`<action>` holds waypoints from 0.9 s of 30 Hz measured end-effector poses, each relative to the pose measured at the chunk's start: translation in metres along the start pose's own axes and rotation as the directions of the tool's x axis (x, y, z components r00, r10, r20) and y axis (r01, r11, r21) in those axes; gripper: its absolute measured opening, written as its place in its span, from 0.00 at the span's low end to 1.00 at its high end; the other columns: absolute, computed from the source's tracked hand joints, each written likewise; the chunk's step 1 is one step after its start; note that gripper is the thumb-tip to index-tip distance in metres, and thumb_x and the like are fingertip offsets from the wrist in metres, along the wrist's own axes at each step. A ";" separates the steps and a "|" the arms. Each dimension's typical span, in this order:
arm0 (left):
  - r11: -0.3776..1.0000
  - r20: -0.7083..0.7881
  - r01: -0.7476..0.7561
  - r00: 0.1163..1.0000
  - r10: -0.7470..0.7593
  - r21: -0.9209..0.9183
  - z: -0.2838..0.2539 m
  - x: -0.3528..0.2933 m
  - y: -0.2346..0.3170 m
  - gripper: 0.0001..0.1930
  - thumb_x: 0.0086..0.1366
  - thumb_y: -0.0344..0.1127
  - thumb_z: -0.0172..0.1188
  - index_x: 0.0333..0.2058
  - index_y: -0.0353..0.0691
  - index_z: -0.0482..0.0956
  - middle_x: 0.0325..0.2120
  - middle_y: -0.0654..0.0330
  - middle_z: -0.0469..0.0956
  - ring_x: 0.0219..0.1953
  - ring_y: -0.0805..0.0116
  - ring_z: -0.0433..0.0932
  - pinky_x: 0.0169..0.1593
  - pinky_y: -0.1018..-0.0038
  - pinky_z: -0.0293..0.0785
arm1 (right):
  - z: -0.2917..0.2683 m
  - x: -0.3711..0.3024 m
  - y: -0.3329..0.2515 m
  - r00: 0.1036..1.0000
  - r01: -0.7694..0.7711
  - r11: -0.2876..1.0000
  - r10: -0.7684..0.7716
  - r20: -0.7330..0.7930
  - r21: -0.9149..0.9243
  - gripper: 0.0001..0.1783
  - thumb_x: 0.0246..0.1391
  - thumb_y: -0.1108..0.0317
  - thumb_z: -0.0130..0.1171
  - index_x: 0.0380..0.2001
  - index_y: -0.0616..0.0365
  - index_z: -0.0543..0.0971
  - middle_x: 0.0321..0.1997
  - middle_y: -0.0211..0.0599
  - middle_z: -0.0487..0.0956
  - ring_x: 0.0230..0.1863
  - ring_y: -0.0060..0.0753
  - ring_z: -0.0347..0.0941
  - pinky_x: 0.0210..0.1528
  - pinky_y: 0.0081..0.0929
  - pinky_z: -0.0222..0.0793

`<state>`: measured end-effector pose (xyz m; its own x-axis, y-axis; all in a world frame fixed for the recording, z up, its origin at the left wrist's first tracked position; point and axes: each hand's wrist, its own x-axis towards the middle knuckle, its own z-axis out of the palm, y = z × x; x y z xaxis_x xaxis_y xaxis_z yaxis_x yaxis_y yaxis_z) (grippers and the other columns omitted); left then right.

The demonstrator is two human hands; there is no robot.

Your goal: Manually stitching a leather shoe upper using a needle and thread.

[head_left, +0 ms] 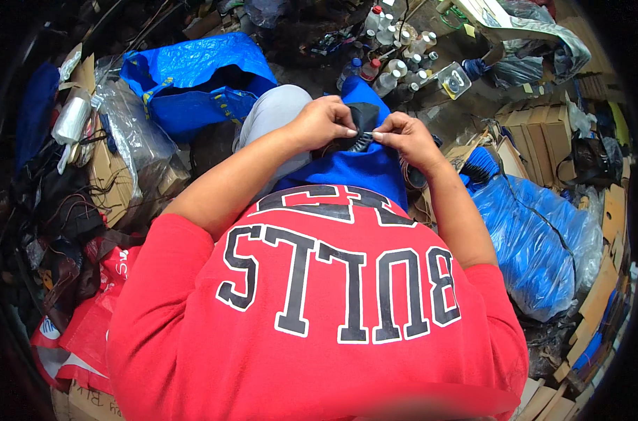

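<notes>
Between my two hands, over blue cloth (354, 172) across my lap, is a dark piece (363, 116) that looks like black fabric or leather. A grey ribbed strip (361, 143) runs along its lower edge. My left hand (326, 125) is closed and pinches the dark piece at its left side, thumb towards the ribbed edge. Opposite it, my right hand (407, 140) pinches thumb against fingers close to the same edge. A tiny light sliver shows at its fingertips, too small to name. The fingers hide part of the piece.
An open blue bag (199, 77) lies at the far left. Several bottles (396, 63) stand ahead, right of centre. On the right are a blue plastic-wrapped bundle (526, 238) and stacked cardboard (540, 133). Clear plastic (133, 133) and a red bag (94, 330) lie on the left.
</notes>
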<state>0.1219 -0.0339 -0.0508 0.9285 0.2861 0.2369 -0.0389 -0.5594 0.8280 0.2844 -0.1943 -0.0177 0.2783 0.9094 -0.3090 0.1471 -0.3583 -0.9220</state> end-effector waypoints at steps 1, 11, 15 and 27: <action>0.952 0.078 0.235 0.971 -0.224 -0.193 -0.007 -0.004 0.002 0.04 0.50 0.26 0.65 0.23 0.36 0.78 0.23 0.62 0.73 0.25 0.75 0.74 0.30 0.78 0.71 | -0.008 -0.002 -0.002 0.999 0.036 0.999 -0.035 -0.013 0.026 0.06 0.46 0.71 0.64 0.26 0.59 0.77 0.26 0.23 0.73 0.31 0.16 0.68 0.36 0.16 0.63; 0.929 0.279 0.371 0.893 -0.354 -0.009 -0.019 0.007 0.038 0.06 0.56 0.28 0.55 0.33 0.37 0.76 0.25 0.55 0.77 0.29 0.63 0.78 0.34 0.71 0.72 | -0.014 -0.017 0.008 0.996 -0.085 0.995 0.086 -0.004 0.055 0.07 0.46 0.69 0.64 0.25 0.60 0.78 0.32 0.28 0.71 0.36 0.19 0.68 0.40 0.18 0.64; 0.958 0.280 0.271 0.916 -0.288 0.098 -0.016 0.010 0.036 0.08 0.56 0.32 0.55 0.34 0.38 0.77 0.28 0.48 0.78 0.32 0.52 0.78 0.37 0.64 0.72 | -0.034 -0.039 0.008 0.996 -0.085 0.992 0.085 -0.005 0.093 0.06 0.47 0.70 0.60 0.27 0.61 0.77 0.31 0.28 0.72 0.33 0.19 0.69 0.39 0.18 0.64; 0.946 0.294 0.310 0.899 -0.323 0.092 -0.009 0.010 0.036 0.10 0.57 0.37 0.55 0.34 0.38 0.78 0.23 0.49 0.78 0.27 0.55 0.78 0.33 0.65 0.72 | -0.010 -0.050 0.024 0.984 0.031 0.991 -0.053 -0.171 -0.129 0.07 0.44 0.68 0.64 0.27 0.59 0.81 0.31 0.29 0.72 0.30 0.18 0.66 0.33 0.18 0.62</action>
<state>0.1264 -0.0439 -0.0140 0.9563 0.2093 -0.2042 0.2851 -0.5123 0.8101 0.2832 -0.2504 -0.0219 0.4285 0.8776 -0.2149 0.2768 -0.3539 -0.8934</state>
